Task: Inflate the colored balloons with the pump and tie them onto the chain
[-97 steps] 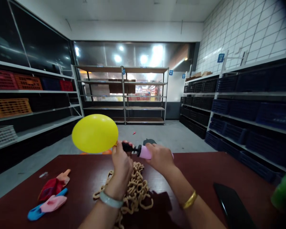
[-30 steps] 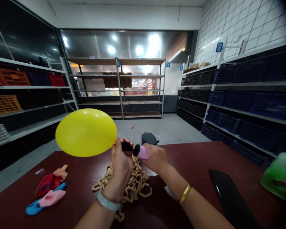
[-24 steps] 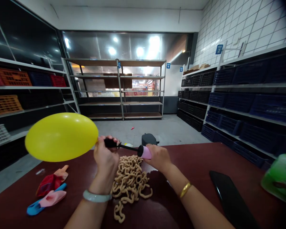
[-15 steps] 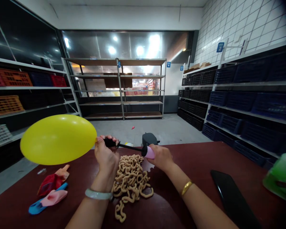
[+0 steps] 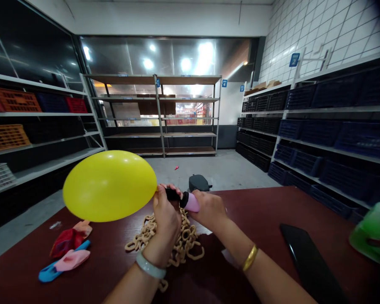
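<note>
Yellow and swollen, the balloon (image 5: 110, 185) sits left of the pump (image 5: 192, 204), long axis roughly sideways, narrow end at the left hand (image 5: 167, 213), the nearer one. That hand curls round the pump's black end; the right hand (image 5: 210, 209) is closed about its pink barrel. Tan links (image 5: 142, 237) lie below the pump.

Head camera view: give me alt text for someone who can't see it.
The left hand holds an inflated yellow balloon at the black end of a pump, whose pink barrel the right hand grips. Below, tan loops lie piled on a dark red table, limp balloons left, a black slab right.
</note>
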The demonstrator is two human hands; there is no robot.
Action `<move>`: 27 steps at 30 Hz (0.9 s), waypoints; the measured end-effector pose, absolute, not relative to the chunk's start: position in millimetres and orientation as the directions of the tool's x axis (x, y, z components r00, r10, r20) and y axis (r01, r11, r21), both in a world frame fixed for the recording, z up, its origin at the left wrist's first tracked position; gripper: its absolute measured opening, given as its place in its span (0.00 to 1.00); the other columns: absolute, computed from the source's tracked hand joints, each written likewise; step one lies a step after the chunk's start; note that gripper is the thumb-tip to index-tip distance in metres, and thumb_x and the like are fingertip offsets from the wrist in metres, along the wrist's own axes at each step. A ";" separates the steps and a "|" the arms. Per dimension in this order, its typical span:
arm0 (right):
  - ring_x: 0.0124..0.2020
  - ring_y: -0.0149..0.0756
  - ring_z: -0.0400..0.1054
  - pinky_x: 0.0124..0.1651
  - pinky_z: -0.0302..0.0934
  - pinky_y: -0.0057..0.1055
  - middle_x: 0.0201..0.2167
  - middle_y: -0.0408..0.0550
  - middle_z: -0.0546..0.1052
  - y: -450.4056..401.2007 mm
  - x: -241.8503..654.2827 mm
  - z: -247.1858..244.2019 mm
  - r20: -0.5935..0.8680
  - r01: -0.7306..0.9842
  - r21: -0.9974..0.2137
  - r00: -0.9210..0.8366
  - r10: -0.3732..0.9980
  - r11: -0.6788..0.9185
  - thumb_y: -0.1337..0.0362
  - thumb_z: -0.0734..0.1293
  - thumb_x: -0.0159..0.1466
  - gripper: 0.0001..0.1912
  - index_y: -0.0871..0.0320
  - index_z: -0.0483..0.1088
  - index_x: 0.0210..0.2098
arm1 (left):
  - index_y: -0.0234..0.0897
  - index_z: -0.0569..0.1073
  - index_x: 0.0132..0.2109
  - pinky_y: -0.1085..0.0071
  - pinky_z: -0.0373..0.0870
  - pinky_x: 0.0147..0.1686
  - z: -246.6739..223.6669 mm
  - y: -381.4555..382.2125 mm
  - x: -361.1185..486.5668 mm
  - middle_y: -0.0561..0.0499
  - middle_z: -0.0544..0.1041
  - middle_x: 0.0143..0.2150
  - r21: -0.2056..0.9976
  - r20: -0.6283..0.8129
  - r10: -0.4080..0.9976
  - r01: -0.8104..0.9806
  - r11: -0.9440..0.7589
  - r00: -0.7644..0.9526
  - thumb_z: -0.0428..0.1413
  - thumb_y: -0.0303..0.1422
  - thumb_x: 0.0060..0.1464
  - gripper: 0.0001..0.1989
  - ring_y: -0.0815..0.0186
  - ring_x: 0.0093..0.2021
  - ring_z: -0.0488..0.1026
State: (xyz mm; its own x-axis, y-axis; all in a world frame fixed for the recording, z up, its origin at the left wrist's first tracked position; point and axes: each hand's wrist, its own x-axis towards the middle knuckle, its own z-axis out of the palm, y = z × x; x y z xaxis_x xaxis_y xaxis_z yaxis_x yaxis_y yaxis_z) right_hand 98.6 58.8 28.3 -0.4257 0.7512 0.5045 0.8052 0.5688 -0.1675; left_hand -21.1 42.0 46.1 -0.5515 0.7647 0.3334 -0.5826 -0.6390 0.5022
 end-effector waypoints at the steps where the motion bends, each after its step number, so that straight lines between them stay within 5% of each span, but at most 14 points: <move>1: 0.36 0.40 0.72 0.34 0.55 0.29 0.37 0.47 0.77 59.5 98.1 27.2 0.501 0.806 -0.165 -0.427 0.753 0.568 0.49 0.65 0.58 0.20 0.53 0.65 0.45 | 0.39 0.63 0.35 0.72 0.65 0.25 47.9 41.8 -24.0 0.54 0.67 0.28 0.505 0.330 0.768 -0.584 -0.635 -0.549 0.57 0.40 0.54 0.12 0.69 0.26 0.67; 10: 0.40 0.40 0.71 0.39 0.57 0.29 0.39 0.50 0.76 91.2 115.7 5.3 0.449 0.847 -0.034 -0.462 0.765 0.531 0.49 0.65 0.59 0.22 0.54 0.65 0.48 | 0.39 0.62 0.34 0.71 0.64 0.23 65.2 54.2 -97.7 0.55 0.67 0.26 0.512 0.268 0.648 -0.465 -0.723 -0.713 0.57 0.40 0.53 0.13 0.68 0.24 0.68; 16: 0.41 0.40 0.71 0.39 0.58 0.30 0.40 0.48 0.76 95.1 123.6 3.6 0.420 0.846 -0.063 -0.458 0.783 0.529 0.52 0.66 0.59 0.21 0.53 0.65 0.48 | 0.39 0.61 0.34 0.74 0.61 0.21 63.1 59.4 -105.0 0.55 0.66 0.25 0.472 0.294 0.587 -0.419 -0.775 -0.754 0.57 0.40 0.53 0.13 0.69 0.23 0.67; 27: 0.39 0.42 0.71 0.37 0.57 0.32 0.40 0.51 0.76 69.4 105.9 16.8 0.407 0.864 -0.036 -0.446 0.797 0.501 0.50 0.65 0.59 0.23 0.54 0.64 0.50 | 0.39 0.62 0.37 0.70 0.68 0.28 30.0 54.0 -22.3 0.55 0.68 0.29 0.505 0.269 0.766 -0.592 -0.628 -0.584 0.57 0.43 0.54 0.14 0.70 0.25 0.68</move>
State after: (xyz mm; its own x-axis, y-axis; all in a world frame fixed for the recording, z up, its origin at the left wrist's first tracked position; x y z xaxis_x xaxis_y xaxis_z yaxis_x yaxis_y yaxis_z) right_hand 105.9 69.4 16.8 -0.4457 0.7975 0.4067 0.8644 0.5015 -0.0360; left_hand -22.3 54.0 30.0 -0.5839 0.7659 0.2692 -0.5918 -0.6285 0.5048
